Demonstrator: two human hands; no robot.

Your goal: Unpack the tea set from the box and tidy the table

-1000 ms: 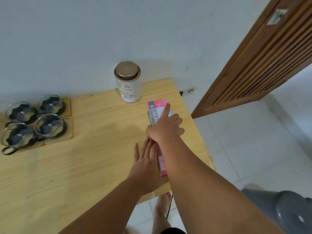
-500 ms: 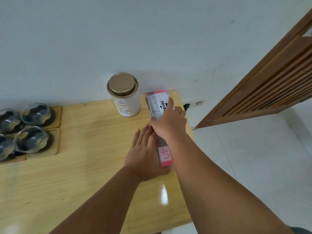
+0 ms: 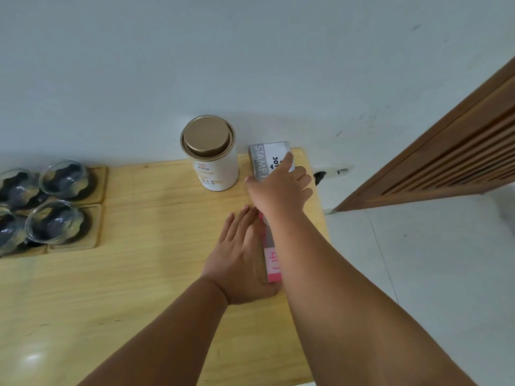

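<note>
Well left of both hands, four glass cups [image 3: 55,215] sit on wooden coasters [image 3: 94,227] in a tight square at the bench's [image 3: 139,274] far left, apparently unpacked and grouped to keep the middle free. Nearer, the left hand [image 3: 242,257] lies flat and open on the bench, fingers together and straight, gripping nothing; its outer edge presses along the long left side of the box [image 3: 271,160], seemingly as a guide to square it. Just beyond that hand's fingertips and a little left stands a white tin [image 3: 210,154] with a gold lid, upright by the wall, just beside the box's far end. The right hand [image 3: 281,188] rests on top of the box, fingers loosely spread with the index stretched toward the far end, pressing down rather than clasping it. The box lies flat, lengthwise along the bench's right edge, under the right hand and touching the left, its near end by the left wrist. This looks like tidying: lining the box up beside the tin.
</note>
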